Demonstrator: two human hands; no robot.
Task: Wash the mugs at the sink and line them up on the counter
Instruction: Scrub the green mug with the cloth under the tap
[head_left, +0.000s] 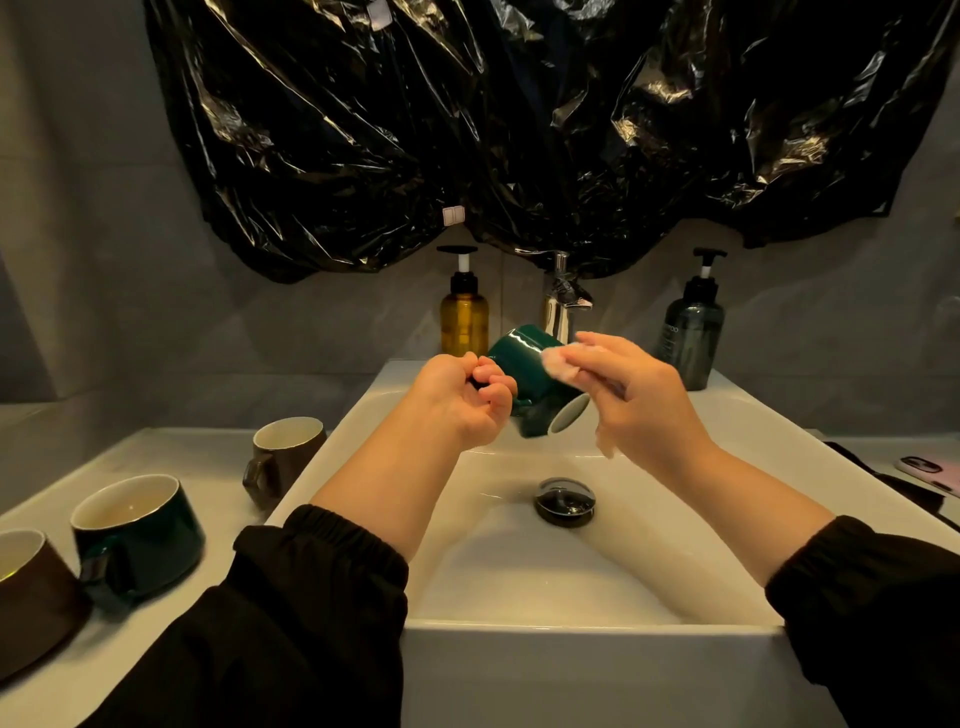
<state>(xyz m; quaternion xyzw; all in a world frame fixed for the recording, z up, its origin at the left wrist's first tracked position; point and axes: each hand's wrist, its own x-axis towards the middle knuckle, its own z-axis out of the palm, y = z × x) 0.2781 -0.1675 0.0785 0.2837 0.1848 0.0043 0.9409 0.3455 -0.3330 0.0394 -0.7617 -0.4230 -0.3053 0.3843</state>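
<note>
Dark green glazed mug tilted over white basin sink, clear of rims, left hand fingers curled round it, right hand fingers pinching pale sponge

I see the left hand gripping a green mug, tilted over the sink; the right hand pinches a sponge against it. Three mugs stand at eight o'clock.

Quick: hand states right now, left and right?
left hand: closed, grip on the mug handle.
right hand: closed, pinching a pale sponge against the mug.
</note>
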